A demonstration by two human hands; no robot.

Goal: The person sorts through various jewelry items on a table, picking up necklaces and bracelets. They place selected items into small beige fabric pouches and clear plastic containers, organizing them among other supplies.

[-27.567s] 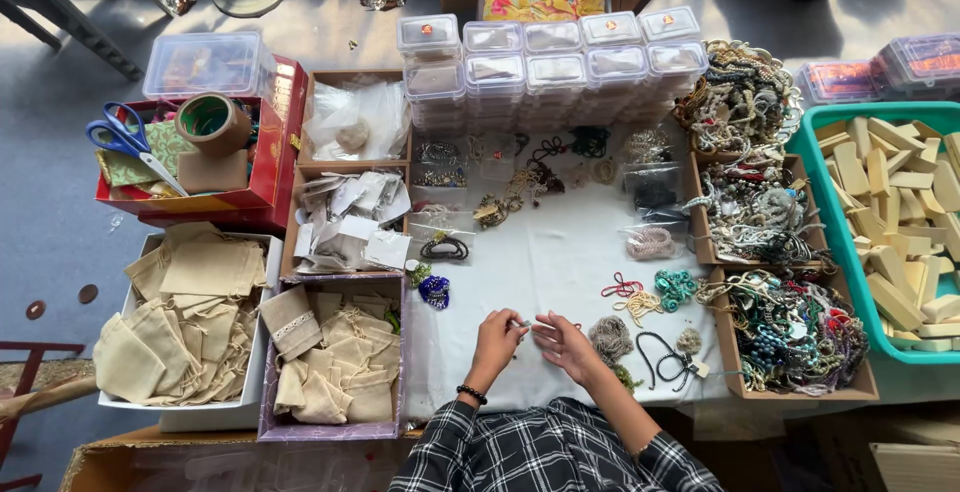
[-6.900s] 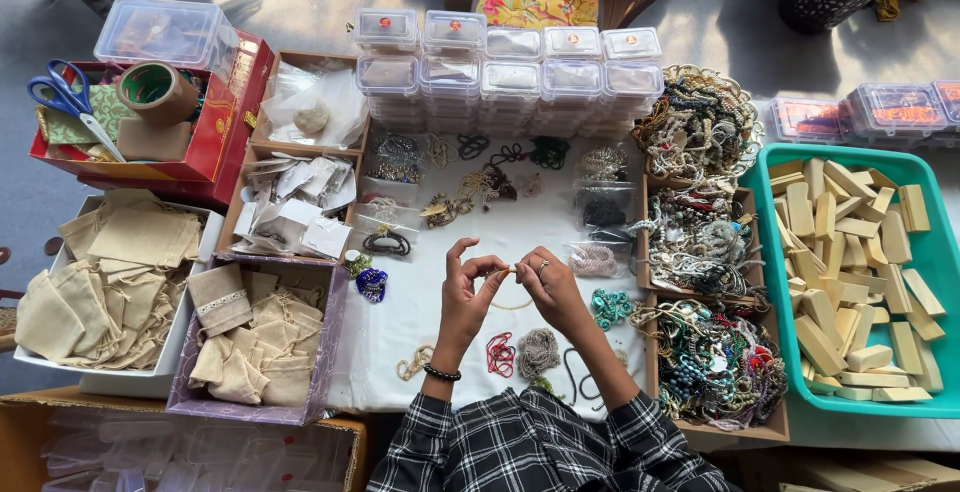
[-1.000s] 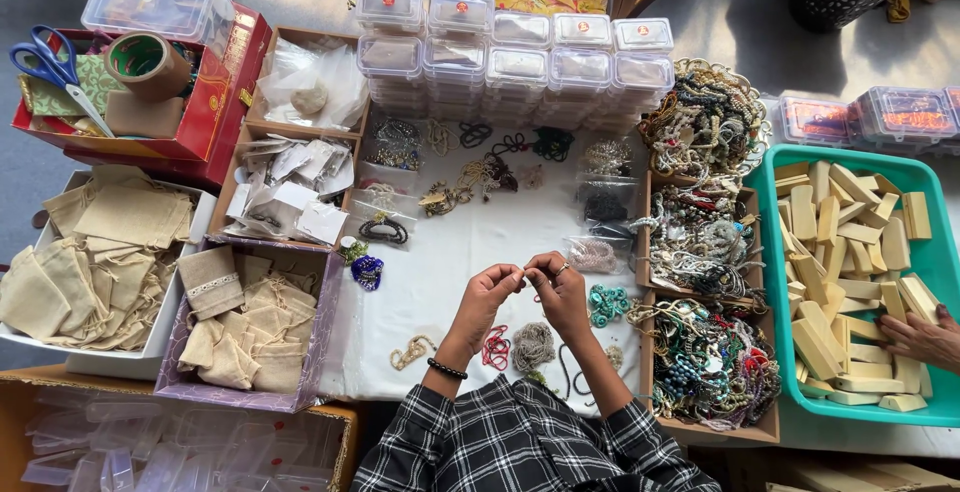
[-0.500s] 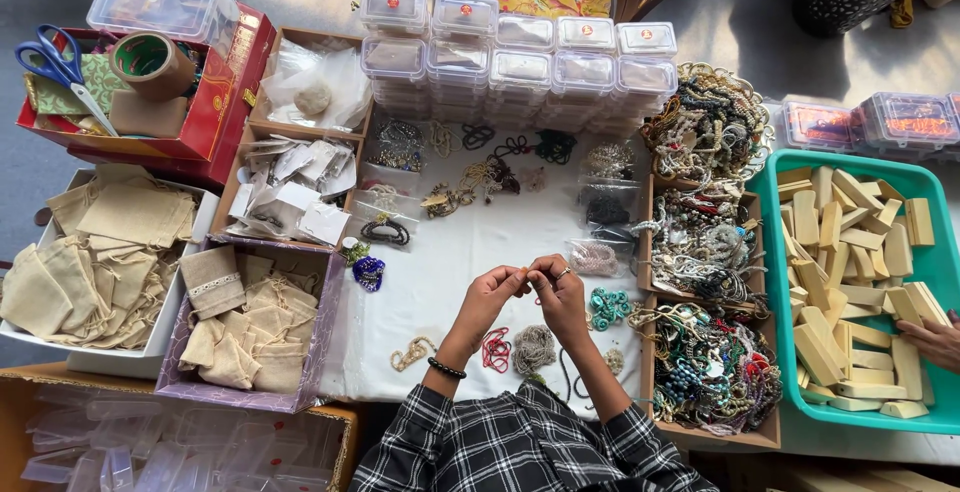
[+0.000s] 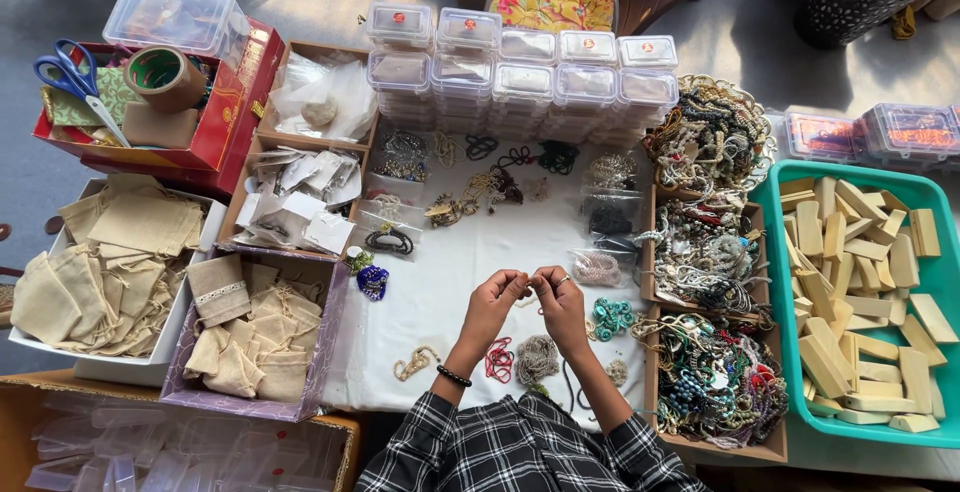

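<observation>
- Head view, far left: a red box (image 5: pixel 215 117) holds blue-handled scissors (image 5: pixel 70 72) and a roll of brown tape (image 5: pixel 165 77); a clear lidded tub (image 5: pixel 175 17) rests on its top edge.
- Below it, a white tray (image 5: pixel 150 352) and a purple tray (image 5: pixel 325 352) are both full of beige cloth pouches (image 5: pixel 130 282).
- On the white cloth (image 5: pixel 450 262), small bracelets lie scattered, a red one (image 5: pixel 499 360) just beside the left wrist.
- Left hand (image 5: pixel 492 302) and right hand (image 5: pixel 560 302) meet fingertip to fingertip above the cloth's middle, each pinched closed on a small thin piece of jewellery (image 5: pixel 530 284); what it is exactly is too small to tell.
- Behind them stand rows of clear lidded boxes (image 5: pixel 520 62).
- Right of the hands, cardboard trays (image 5: pixel 760 447) are heaped with beaded necklaces (image 5: pixel 710 252).
- Far right, a teal basket (image 5: pixel 770 252) holds pale wooden blocks (image 5: pixel 860 282).
</observation>
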